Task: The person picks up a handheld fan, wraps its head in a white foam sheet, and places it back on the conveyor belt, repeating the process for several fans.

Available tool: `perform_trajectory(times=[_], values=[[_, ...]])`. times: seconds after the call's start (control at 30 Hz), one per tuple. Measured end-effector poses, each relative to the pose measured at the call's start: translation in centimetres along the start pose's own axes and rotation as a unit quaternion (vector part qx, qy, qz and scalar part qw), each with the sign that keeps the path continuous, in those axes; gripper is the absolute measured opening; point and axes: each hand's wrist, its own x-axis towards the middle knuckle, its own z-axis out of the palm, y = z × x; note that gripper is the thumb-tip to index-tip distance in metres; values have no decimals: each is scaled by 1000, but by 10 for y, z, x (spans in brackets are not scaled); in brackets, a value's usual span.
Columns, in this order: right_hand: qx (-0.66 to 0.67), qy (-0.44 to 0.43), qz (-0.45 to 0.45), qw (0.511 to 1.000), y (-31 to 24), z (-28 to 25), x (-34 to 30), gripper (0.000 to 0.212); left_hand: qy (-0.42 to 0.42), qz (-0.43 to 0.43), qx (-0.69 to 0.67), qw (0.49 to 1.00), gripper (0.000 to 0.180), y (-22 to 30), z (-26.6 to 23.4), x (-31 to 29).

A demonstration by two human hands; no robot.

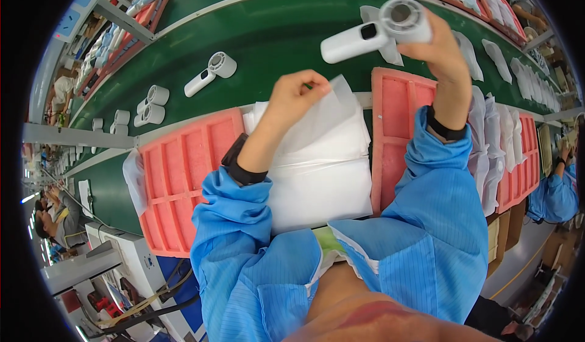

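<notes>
My right hand [442,46] is raised over the green conveyor belt and grips a white handheld fan [354,43] by its round, open-centred head. The fan's handle points left and carries a small black window. Lower and to the left, my left hand [297,97] has thumb and fingertips pinched on the top edge of a thin translucent white bag [323,113]. That bag lifts from a stack of similar white bags [320,192] in front of me.
Pink compartment trays, one at left [183,177] and one at right [390,138], flank the stack. More handheld fans [210,75] stand on the belt [262,37] to the left. Bagged items [487,147] lie at right. A metal post [79,136] juts in at left; other people sit farther off.
</notes>
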Motion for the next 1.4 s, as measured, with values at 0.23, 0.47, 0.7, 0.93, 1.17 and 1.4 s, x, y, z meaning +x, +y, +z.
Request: perform_trajectory(times=[0.23,0.47,0.7,0.93,1.17,1.4], values=[[-74,-160,-83,981,-17,14,-6,55,69,-23,-124,990,14,49,-28,-9],[-74,-160,-104,979,6,94,-2,61,197,63,-309,929,12,76,-19,-25],[-115,-104,-181,971,-6,117,-12,67,185,114,-313,925,10,80,-18,-36],[-189,-25,-198,962,-10,114,-14,72,227,236,151,933,9,80,8,-43],[-173,59,-159,970,1,113,-10,61,279,349,231,864,27,71,15,-30],[181,-68,12,981,-5,124,-14,58,305,272,281,868,54,65,-12,-17]])
